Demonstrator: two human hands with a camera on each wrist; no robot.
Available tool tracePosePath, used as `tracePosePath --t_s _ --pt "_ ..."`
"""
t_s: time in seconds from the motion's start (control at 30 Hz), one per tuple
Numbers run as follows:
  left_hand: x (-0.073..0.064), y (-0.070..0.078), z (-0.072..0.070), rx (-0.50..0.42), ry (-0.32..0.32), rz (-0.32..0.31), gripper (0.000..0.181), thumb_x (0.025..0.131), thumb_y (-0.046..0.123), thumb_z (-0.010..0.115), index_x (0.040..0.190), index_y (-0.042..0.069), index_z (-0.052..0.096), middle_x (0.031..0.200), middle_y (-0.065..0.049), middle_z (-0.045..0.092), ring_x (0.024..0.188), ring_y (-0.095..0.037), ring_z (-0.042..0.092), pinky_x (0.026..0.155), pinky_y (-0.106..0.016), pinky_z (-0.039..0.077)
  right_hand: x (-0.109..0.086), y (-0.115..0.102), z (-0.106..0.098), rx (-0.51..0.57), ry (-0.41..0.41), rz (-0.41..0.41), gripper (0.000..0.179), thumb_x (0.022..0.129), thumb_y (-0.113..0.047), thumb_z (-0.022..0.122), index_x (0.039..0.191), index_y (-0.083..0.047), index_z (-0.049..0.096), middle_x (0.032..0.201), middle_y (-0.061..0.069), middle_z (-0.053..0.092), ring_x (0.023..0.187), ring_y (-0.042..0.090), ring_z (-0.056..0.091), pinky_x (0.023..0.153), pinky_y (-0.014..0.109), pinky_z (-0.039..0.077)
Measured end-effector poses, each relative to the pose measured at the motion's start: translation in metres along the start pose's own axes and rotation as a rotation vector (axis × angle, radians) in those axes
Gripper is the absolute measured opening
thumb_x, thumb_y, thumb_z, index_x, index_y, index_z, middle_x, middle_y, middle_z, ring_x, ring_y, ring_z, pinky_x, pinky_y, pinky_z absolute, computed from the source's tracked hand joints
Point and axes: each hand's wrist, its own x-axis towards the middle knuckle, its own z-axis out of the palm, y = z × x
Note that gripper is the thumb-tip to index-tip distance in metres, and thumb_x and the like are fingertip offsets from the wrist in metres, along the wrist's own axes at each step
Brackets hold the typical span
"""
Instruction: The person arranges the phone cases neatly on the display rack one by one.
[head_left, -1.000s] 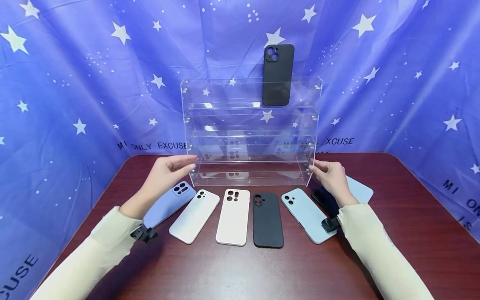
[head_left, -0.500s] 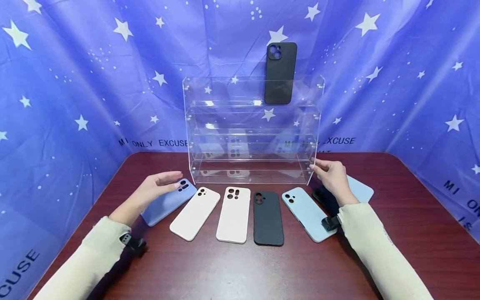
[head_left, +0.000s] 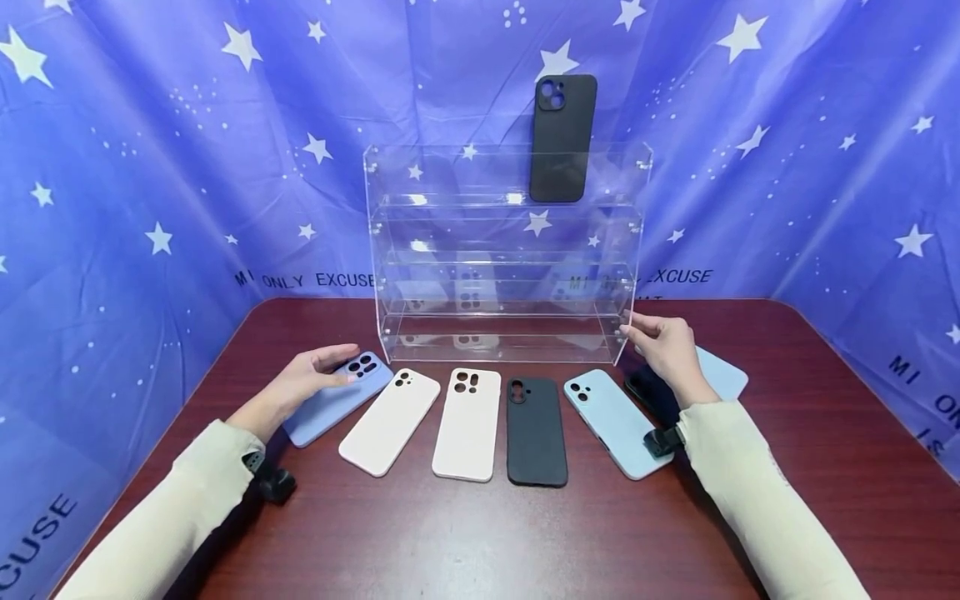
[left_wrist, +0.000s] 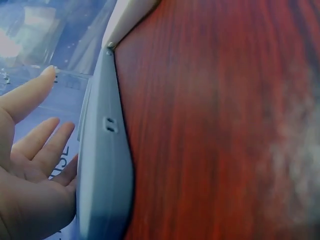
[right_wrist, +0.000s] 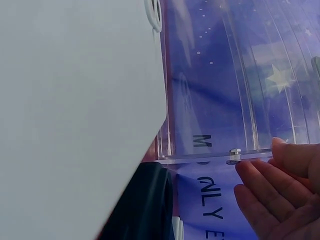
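Note:
My left hand (head_left: 296,383) hovers close over the periwinkle phone case (head_left: 330,412) at the left of the row, fingertips near its camera cutouts. In the left wrist view, the thumb and fingers of that hand (left_wrist: 35,190) are spread apart beside the edge of the case (left_wrist: 105,150). With thumb and fingers, my right hand (head_left: 670,354) pinches the lower right side panel of the clear acrylic display stand (head_left: 502,316). The right wrist view has the thumb at the panel edge (right_wrist: 210,159), close to a metal screw (right_wrist: 234,156). A black phone case (head_left: 564,137) stands upright on the top tier.
In front of the stand lie two white cases (head_left: 390,422) (head_left: 467,433), a black case (head_left: 537,437) and a pale blue case (head_left: 611,425). A dark case (head_left: 648,392) and another pale blue case (head_left: 723,375) are partly behind my right hand. A starry blue curtain (head_left: 135,167) surrounds the table (head_left: 480,542).
My left hand has come away from the stand's left side and moved down and left to the periwinkle case. The right hand keeps its grip on the stand.

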Motion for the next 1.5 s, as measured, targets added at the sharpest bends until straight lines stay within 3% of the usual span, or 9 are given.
tracePosePath --t_s 0.2,0.53,0.77,0.9,1.17,1.33,1.4,1.5 --pt "0.001 0.000 0.001 0.127 -0.021 0.033 0.072 0.078 0.007 0.075 0.137 -0.010 0.038 0.140 -0.025 0.041 0.136 -0.038 0.029 0.111 -0.051 0.023 0.000 -0.001 0.000 0.000 -0.017 0.007 0.040 0.091 -0.025 0.063 0.124 -0.002 0.060 0.103 0.019 0.068 0.073 0.018 0.069 0.055 0.012 0.049" --pt "0.002 0.001 0.011 0.341 -0.020 0.039 0.081 0.072 0.012 0.081 0.137 -0.010 0.038 0.139 -0.029 0.041 0.127 -0.037 0.039 0.103 -0.047 0.033 -0.001 0.000 0.000 -0.014 0.011 -0.025 0.038 0.090 -0.023 0.065 0.121 -0.001 0.062 0.103 0.019 0.067 0.067 0.005 0.066 0.054 0.009 0.048" --pt "0.002 0.001 0.013 0.388 -0.048 0.044 0.084 0.072 0.016 0.081 0.138 -0.010 0.037 0.137 -0.029 0.043 0.118 -0.034 0.043 0.100 -0.047 0.034 -0.001 0.000 0.000 -0.003 0.003 -0.009 0.039 0.090 -0.023 0.065 0.122 0.000 0.062 0.105 0.019 0.067 0.068 0.005 0.066 0.055 0.009 0.048" --pt "0.001 0.002 0.012 0.423 -0.055 0.072 0.084 0.072 0.017 0.081 0.138 -0.011 0.037 0.138 -0.028 0.043 0.124 -0.035 0.040 0.103 -0.050 0.033 -0.001 0.000 0.001 0.000 0.001 -0.007 0.039 0.090 -0.023 0.065 0.122 -0.001 0.062 0.104 0.019 0.067 0.069 0.006 0.067 0.055 0.010 0.048" --pt "0.001 0.010 0.015 0.586 0.000 0.203 0.083 0.068 0.019 0.083 0.134 -0.012 0.042 0.133 -0.031 0.045 0.124 -0.043 0.041 0.104 -0.056 0.033 0.000 0.000 0.001 -0.033 0.021 -0.021 0.037 0.091 -0.022 0.064 0.122 -0.002 0.062 0.101 0.017 0.069 0.071 0.020 0.069 0.052 0.013 0.048" --pt "0.000 0.013 0.010 0.636 0.041 0.142 0.084 0.069 0.021 0.084 0.135 -0.008 0.043 0.131 -0.031 0.047 0.120 -0.042 0.045 0.098 -0.055 0.039 -0.001 0.000 0.001 -0.020 0.000 -0.008 0.038 0.092 -0.022 0.063 0.123 -0.002 0.061 0.102 0.018 0.069 0.072 0.020 0.068 0.052 0.015 0.049" --pt "-0.001 0.014 0.007 0.628 0.072 0.112 0.077 0.072 0.019 0.082 0.135 -0.005 0.046 0.130 -0.029 0.050 0.118 -0.041 0.048 0.095 -0.052 0.042 -0.001 -0.001 0.001 -0.019 -0.002 -0.005 0.038 0.092 -0.023 0.063 0.123 -0.002 0.061 0.102 0.018 0.069 0.073 0.020 0.068 0.052 0.014 0.049" --pt "-0.002 0.016 0.004 0.583 0.116 0.119 0.061 0.078 0.015 0.077 0.130 -0.005 0.052 0.124 -0.026 0.057 0.109 -0.036 0.055 0.086 -0.044 0.047 -0.001 0.000 0.001 -0.026 0.007 -0.011 0.038 0.091 -0.023 0.063 0.122 -0.001 0.061 0.102 0.018 0.068 0.071 0.020 0.068 0.051 0.015 0.048"
